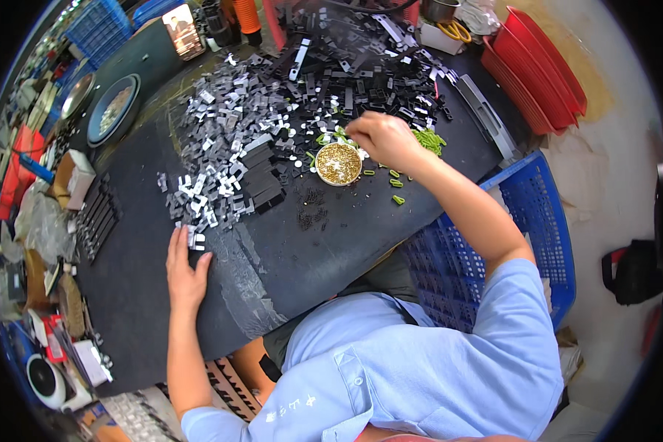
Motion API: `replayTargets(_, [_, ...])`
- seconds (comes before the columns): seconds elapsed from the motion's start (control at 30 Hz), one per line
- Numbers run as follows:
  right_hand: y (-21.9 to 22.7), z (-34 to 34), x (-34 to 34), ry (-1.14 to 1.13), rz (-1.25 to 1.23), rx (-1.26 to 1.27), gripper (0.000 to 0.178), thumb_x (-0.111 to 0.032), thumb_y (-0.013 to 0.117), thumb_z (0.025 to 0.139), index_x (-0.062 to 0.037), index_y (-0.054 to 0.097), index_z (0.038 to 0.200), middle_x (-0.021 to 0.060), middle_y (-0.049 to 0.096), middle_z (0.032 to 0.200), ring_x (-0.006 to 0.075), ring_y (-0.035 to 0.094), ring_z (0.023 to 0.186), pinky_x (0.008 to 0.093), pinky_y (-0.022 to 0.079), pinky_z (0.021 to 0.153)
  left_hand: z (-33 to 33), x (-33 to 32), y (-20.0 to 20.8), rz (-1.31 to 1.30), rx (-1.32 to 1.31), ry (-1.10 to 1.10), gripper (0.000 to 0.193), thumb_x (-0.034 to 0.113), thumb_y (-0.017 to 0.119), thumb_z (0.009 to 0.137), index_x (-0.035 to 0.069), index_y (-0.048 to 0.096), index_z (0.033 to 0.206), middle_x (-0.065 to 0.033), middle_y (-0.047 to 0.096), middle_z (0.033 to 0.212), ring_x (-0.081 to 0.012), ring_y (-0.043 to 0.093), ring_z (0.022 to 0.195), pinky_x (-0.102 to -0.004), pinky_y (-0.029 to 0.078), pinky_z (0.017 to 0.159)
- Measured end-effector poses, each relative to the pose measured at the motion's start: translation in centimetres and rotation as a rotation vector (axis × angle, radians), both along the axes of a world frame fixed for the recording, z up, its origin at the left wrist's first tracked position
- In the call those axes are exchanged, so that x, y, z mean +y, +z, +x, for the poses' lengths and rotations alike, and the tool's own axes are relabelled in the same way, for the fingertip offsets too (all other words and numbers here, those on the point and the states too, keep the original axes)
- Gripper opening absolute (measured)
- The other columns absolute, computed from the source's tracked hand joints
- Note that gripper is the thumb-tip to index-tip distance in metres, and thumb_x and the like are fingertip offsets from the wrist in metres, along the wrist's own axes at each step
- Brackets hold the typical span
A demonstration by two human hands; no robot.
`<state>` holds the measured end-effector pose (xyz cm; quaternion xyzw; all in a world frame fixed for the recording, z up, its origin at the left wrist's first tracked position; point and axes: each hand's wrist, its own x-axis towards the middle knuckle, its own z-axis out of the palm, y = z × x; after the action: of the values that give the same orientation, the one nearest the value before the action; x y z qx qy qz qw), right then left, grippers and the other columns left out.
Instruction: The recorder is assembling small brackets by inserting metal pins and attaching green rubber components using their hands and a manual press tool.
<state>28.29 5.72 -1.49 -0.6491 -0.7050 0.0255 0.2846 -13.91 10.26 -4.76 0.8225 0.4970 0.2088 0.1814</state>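
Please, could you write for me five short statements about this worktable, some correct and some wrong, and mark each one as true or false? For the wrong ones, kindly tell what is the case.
1. The left hand is beside a small shiny piece. True.
2. The bowl of gold-coloured parts is next to the left hand. False: the bowl with gold-coloured parts is by the right hand.
3. Loose green pieces lie on the dark table near the right hand. True.
4. The nested trays at the upper right are yellow. False: the trays are red.
5. The person's shirt is light blue. True.
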Motion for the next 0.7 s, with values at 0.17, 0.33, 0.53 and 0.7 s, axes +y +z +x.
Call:
replayTargets(0.17, [-1.2,0.2,6.0,0.050,-0.179,-0.352,0.017,-0.023,0.059,0.079,-0.0144,0.069,0.090,0.0079,0.064,0.092,0.0280,0.062,0.089,0.0411,0.051,0.075,2.4,-4.7,0.8,0.037,-0.061,0.073,0.045,0.005,0.064,0.077,0.005,0.053,0.120,-0.0169,0.055,0.118,-0.0353,0.053,0.108,-0.0389,0.042,0.092])
replayTargets(0.33, [-1.8,1.0,6.8,0.044,-0.290,-0.526,0.019,-0.019,0.059,0.076,-0.0147,0.068,0.092,0.0061,0.066,0.092,0.0257,0.062,0.093,0.0413,0.049,0.076,3.7,-7.3,2.0,0.050,-0.053,0.038,0.046,0.005,0.068,0.075,0.004,0.055,0.119,-0.0152,0.056,0.115,-0.0303,0.058,0.101,-0.0336,0.046,0.087])
replayTargets(0.53, [-1.4,1.4,5.4,0.022,0.050,-0.168,0.016,-0.016,0.063,0.078,-0.0103,0.070,0.091,0.0098,0.064,0.086,0.0266,0.064,0.078,0.0371,0.050,0.071,3.5,-6.1,1.4,-0.131,-0.059,0.062,0.040,0.013,0.071,0.074,0.005,0.058,0.111,-0.0123,0.058,0.108,-0.0312,0.059,0.093,-0.0364,0.048,0.078])
replayTargets(0.7, [-0.1,-1.6,-1.4,0.239,0.023,0.153,0.016,-0.009,0.071,0.072,-0.0100,0.071,0.088,0.0095,0.065,0.080,0.0242,0.064,0.071,0.0325,0.051,0.063,4.9,-5.4,2.6,0.191,-0.061,0.035,0.037,0.013,0.070,0.074,0.004,0.060,0.108,-0.0097,0.059,0.100,-0.0296,0.054,0.099,-0.0390,0.043,0.085])
